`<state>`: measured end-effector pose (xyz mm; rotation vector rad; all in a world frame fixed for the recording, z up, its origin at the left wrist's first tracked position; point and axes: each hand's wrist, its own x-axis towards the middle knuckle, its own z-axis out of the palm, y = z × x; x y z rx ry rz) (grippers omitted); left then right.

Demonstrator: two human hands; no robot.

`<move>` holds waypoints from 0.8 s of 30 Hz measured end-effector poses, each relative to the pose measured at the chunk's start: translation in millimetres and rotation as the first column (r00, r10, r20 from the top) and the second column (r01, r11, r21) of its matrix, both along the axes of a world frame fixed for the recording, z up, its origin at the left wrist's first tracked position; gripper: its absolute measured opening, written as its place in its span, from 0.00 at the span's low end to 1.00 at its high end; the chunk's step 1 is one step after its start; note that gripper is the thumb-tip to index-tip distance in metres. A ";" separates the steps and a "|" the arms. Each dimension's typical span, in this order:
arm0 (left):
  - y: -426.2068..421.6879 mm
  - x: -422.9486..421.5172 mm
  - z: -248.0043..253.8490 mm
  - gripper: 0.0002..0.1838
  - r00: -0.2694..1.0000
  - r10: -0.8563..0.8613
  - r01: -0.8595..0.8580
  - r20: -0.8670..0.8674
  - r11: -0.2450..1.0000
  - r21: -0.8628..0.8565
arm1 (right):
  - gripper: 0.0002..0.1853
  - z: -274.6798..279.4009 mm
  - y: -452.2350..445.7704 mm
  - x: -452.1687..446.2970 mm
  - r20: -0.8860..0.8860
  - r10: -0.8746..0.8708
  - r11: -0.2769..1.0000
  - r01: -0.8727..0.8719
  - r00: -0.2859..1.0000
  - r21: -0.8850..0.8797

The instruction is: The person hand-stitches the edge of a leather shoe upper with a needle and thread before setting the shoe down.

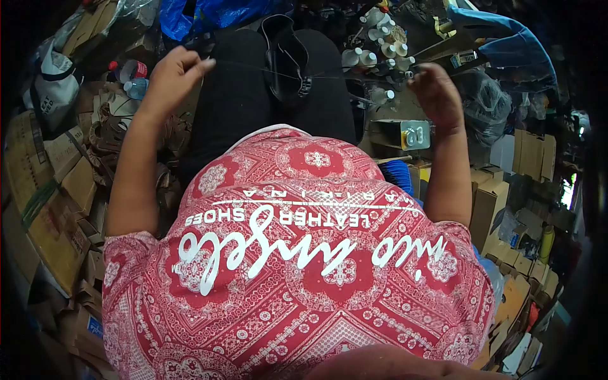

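- At far left, a white bag with a dark band stands among sheets of cardboard.
- Beside the forearm, a plastic bottle with a blue-tinted body lies near brown scraps.
- The left hand, raised, is closed in a pinch, thumb against curled fingers, on a thin dark thread.
- At center, a black leather piece, curved into an open loop, rests on the lap between the dark-clad thighs; the thread runs to it from both sides.
- Beyond the knees to the right, white bottles cluster near a rectangular metal can.
- The right hand, also raised, has its fingers curled nearly closed on the thread's other stretch; the exact finger contact is too blurred to tell.
- At right, a translucent plastic bag sits above cardboard boxes.
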<state>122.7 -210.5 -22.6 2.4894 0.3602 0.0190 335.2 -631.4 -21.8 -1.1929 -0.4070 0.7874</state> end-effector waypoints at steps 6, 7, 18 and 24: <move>-93.4 35.6 40.9 0.22 0.856 0.505 0.077 -0.110 -0.335 -0.939 | 0.15 -39.3 21.9 -41.9 0.565 0.315 0.706 0.210 0.762 -0.677; -76.9 36.5 25.1 0.22 0.854 0.507 0.076 -0.115 -0.340 -0.937 | 0.15 -36.5 22.0 -45.5 0.590 0.579 0.549 0.266 0.563 -0.792; -87.4 47.7 -12.8 0.23 0.984 0.163 0.105 0.077 -0.168 -0.980 | 0.17 -45.6 27.3 -62.7 0.824 0.547 0.657 0.533 0.147 -0.532; -2.8 19.6 -36.4 0.23 0.912 0.410 -0.056 -0.011 0.097 -0.994 | 0.17 -86.6 -19.9 -42.1 0.272 0.334 0.602 0.018 0.902 -0.798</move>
